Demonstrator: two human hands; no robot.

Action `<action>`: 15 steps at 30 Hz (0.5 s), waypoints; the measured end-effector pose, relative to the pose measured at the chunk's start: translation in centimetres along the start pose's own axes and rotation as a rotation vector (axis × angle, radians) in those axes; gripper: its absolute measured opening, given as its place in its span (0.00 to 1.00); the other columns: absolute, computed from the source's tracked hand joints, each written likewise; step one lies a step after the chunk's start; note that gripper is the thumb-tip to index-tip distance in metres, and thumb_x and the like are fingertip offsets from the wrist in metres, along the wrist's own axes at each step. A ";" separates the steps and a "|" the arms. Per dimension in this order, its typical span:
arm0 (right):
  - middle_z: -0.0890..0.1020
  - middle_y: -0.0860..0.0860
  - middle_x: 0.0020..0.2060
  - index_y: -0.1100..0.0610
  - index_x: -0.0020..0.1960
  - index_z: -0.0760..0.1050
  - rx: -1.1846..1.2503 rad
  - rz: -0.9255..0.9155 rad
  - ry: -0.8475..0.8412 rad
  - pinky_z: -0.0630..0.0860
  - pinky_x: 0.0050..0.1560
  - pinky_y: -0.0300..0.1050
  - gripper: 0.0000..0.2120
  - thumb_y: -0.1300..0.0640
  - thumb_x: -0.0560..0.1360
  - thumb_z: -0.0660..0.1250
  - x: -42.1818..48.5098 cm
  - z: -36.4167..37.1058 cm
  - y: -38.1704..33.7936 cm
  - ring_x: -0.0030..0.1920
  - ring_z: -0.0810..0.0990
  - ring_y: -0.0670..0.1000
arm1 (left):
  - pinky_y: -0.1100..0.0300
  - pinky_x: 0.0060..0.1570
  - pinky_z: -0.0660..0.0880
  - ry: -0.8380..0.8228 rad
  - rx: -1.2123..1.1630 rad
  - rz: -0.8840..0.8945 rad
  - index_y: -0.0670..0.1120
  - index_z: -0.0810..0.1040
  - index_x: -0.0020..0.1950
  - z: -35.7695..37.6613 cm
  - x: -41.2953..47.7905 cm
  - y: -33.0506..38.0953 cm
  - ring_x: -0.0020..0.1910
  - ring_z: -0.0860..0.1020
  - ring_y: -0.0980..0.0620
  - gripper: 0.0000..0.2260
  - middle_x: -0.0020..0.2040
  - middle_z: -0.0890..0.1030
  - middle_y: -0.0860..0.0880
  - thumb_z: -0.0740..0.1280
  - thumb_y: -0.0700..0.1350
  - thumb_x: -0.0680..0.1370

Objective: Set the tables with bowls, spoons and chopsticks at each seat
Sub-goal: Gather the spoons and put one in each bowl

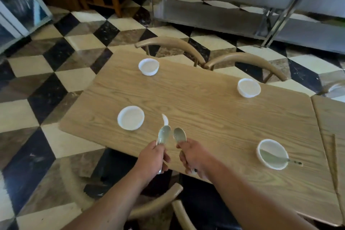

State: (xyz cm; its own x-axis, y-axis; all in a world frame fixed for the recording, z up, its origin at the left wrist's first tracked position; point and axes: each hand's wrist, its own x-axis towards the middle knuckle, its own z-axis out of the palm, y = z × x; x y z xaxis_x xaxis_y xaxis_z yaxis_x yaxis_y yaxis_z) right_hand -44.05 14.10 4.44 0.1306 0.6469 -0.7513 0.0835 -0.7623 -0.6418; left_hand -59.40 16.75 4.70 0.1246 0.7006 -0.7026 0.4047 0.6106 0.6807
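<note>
In the head view, your left hand [153, 157] is curled round the handle of the left spoon [164, 135], scoop pointing away from you. A white handle [165, 119] rises just behind it, likely a 2nd spoon in the same grip. Your right hand [194, 157] has its fingers closed round the handle of the right spoon [180, 135]. Both hover over the near edge of the table [205, 102], just right of the near left bowl [131, 117]. That bowl looks like your next target, so lower 1 spoon in scoop first, let the handle lean on the rim, and keep the other spoons clear of it. The near left bowl, far left bowl [148, 66] and far right bowl [249, 87] look empty. The near right bowl [273, 144] holds a resting spoon [274, 158], its handle jutting over the rim.
</note>
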 end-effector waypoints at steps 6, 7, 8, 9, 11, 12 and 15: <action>0.78 0.57 0.34 0.63 0.53 0.76 0.168 0.060 -0.071 0.80 0.35 0.50 0.11 0.58 0.87 0.58 0.1 12.7 -7.0 0.29 0.76 0.53 | 0.58 0.30 0.73 0.048 0.012 0.033 0.41 0.75 0.50 -12.1 1.9 -0.3 0.31 0.79 0.47 0.10 0.38 0.83 0.43 0.58 0.44 0.85; 0.79 0.57 0.35 0.62 0.57 0.76 0.170 0.050 -0.074 0.84 0.39 0.52 0.11 0.58 0.87 0.58 0.3 13.8 -7.7 0.31 0.78 0.54 | 0.58 0.30 0.73 0.052 0.007 0.033 0.41 0.76 0.50 -13.3 2.2 -0.3 0.32 0.80 0.46 0.10 0.39 0.84 0.42 0.58 0.44 0.85; 0.79 0.57 0.36 0.60 0.60 0.76 0.151 0.041 -0.064 0.86 0.42 0.54 0.11 0.57 0.87 0.57 0.7 14.6 -8.1 0.33 0.80 0.54 | 0.57 0.31 0.73 0.052 0.001 0.029 0.41 0.76 0.51 -14.3 2.6 -0.3 0.34 0.80 0.45 0.10 0.40 0.84 0.41 0.58 0.44 0.85; 0.79 0.56 0.37 0.59 0.61 0.76 0.117 0.037 -0.049 0.86 0.44 0.55 0.11 0.57 0.87 0.56 1.1 15.1 -8.5 0.34 0.80 0.54 | 0.56 0.32 0.73 0.050 -0.005 0.024 0.41 0.76 0.51 -15.0 2.9 -0.4 0.34 0.80 0.45 0.10 0.41 0.84 0.41 0.58 0.44 0.85; 0.77 0.54 0.37 0.58 0.58 0.75 0.009 0.037 -0.024 0.85 0.41 0.55 0.08 0.59 0.87 0.57 2.5 15.9 -8.9 0.32 0.76 0.53 | 0.55 0.35 0.74 0.048 -0.030 0.002 0.41 0.75 0.51 -16.2 3.5 -0.4 0.31 0.79 0.46 0.09 0.40 0.83 0.43 0.58 0.44 0.86; 0.75 0.53 0.36 0.58 0.54 0.75 -0.033 0.051 -0.008 0.81 0.35 0.52 0.07 0.62 0.86 0.58 3.4 16.1 -8.9 0.30 0.73 0.52 | 0.55 0.36 0.74 0.047 -0.046 -0.010 0.41 0.74 0.51 -16.7 3.6 -0.4 0.30 0.78 0.47 0.09 0.40 0.83 0.43 0.58 0.43 0.86; 0.74 0.54 0.29 0.60 0.48 0.75 0.010 0.128 0.058 0.70 0.27 0.43 0.08 0.61 0.83 0.59 6.4 15.6 -9.0 0.25 0.68 0.51 | 0.55 0.36 0.75 0.054 -0.054 -0.031 0.42 0.74 0.51 -18.1 3.9 -0.8 0.31 0.78 0.47 0.10 0.41 0.83 0.43 0.57 0.44 0.87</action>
State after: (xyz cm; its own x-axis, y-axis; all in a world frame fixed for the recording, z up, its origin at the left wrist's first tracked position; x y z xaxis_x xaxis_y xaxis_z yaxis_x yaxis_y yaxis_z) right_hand -59.35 25.44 3.08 0.1961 0.5419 -0.8173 0.0528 -0.8381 -0.5430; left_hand -75.62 25.72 5.16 0.0633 0.6989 -0.7124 0.3583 0.6503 0.6698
